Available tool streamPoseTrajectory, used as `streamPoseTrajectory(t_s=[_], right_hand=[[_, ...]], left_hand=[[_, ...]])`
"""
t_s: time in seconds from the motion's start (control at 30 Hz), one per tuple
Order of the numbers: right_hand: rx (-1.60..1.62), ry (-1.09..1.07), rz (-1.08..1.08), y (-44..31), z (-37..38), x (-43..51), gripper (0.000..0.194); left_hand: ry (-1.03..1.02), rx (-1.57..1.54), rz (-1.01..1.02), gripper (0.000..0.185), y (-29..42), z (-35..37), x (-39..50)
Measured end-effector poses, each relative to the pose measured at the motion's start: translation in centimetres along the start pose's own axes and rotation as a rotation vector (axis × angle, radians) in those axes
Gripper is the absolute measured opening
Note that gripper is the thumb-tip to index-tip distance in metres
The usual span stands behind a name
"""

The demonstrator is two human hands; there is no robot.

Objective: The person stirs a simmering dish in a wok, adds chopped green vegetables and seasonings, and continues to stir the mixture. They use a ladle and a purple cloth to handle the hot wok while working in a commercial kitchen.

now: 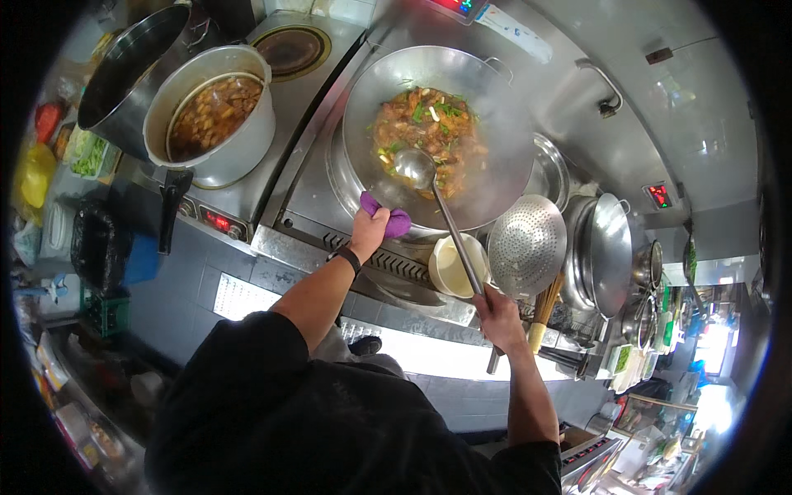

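A large steel wok [501, 148] holds steaming pieces of food [427, 124] in reddish-brown sauce with chopped green onion. My left hand [370, 232] grips a folded purple cloth [395, 221] at the wok's near rim, its wrist in a dark band. In my right hand [500, 318] is the long metal handle of a ladle [416, 167], whose bowl rests in or just over the near left part of the food. Below the wok's near edge, a white plastic container [458, 266] with pale contents sits partly behind the ladle handle.
To the left stand a pressure cooker pot [250, 139] of brown stew and a dark stockpot [102, 105]. A perforated strainer [527, 246], a bamboo wok brush [544, 309] and an upright wok [611, 257] are close on the right. The steel counter edge [272, 244] runs before me.
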State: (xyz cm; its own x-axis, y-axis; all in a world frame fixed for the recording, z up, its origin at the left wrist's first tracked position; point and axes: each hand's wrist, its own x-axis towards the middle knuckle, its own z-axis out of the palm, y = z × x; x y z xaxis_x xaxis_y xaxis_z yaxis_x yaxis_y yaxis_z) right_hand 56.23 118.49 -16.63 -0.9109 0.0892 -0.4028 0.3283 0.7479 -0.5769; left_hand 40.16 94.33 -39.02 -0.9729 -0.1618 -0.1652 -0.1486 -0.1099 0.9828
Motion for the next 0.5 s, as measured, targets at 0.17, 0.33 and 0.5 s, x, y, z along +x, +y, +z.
streamPoseTrajectory(t_s=[0.17, 0.33, 0.5], right_hand=[[-0.077, 0.108, -0.144, 2.3, 1.5, 0.1, 0.025], [-0.063, 0.138, -0.134, 2.8, 2.9, 0.3, 0.026], [0.213, -0.074, 0.207, -1.9, 4.7, -0.7, 0.027]], left_hand=[[-0.077, -0.140, 0.004, 0.014, 1.3, -0.5, -0.6], [-0.025, -0.092, -0.014, 0.015, 1.6, -0.3, -0.4], [0.012, -0.059, -0.057, 0.019, 2.3, -0.1, -1.0]])
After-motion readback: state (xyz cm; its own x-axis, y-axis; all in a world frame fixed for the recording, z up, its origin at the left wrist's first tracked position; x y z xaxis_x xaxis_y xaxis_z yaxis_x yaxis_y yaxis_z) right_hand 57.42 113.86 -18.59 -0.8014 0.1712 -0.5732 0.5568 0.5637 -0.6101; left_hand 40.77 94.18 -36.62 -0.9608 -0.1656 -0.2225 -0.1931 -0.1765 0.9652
